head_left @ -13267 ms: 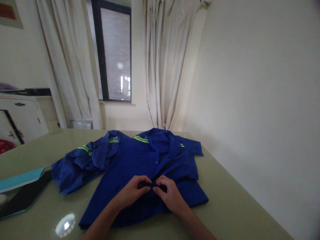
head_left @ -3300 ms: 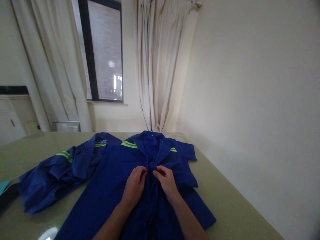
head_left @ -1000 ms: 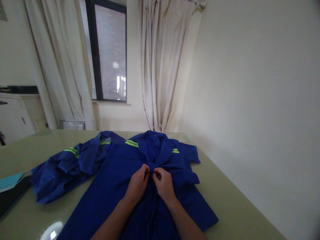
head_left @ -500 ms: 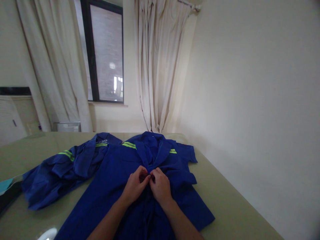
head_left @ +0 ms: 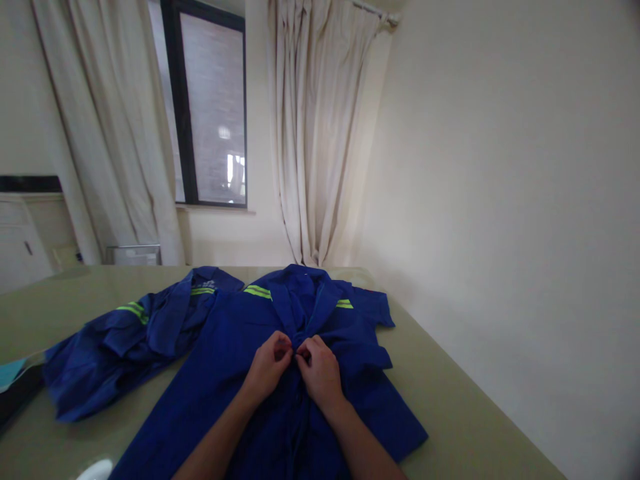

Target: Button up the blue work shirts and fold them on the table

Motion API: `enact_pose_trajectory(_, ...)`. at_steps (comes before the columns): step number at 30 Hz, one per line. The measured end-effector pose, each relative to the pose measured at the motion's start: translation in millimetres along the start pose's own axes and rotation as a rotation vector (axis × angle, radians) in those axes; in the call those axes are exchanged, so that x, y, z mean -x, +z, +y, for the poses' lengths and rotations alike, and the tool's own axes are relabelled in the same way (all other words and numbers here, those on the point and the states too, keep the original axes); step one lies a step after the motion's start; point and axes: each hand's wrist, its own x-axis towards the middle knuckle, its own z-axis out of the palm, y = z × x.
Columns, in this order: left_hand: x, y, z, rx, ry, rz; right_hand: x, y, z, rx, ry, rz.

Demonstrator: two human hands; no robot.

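- The blue shirt is spread front up on the table, close along the right edge; its collar is set near the far edge, and its lower part is cut off by the bottom of the view.
- Its long axis is run from the far edge toward the near side, with the front placket drawn down the middle.
- The placket is met right at the fingertips — between the left hand and the right hand, neither clearly nearer — a little below the collar's V.
- By the left hand, thumb and forefinger are brought nearly together, seemingly pinched on cloth at the placket.
- By the right hand, the same cloth is apparently nipped just beside, fingers curled; whether a button is held cannot be told.
- Toward the table's left side, a second blue garment is left crumpled against the shirt's flank.
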Motion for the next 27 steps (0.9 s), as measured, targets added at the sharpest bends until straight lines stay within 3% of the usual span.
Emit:
enact_pose_trajectory(12,3,1.1,15,-0.073,-0.058,0.039,0,1,2,-0.021,-0.008,0.018)
enact_pose_trajectory(18,0,-0.8,6,-0.003,-0.054,-0.021,0,3,3,-0.087,-0.017,0.001)
enact_pose_trajectory(27,2,6.1,9,-0.073,-0.016,0.051,1,1,1,-0.001,0.023,-0.005)
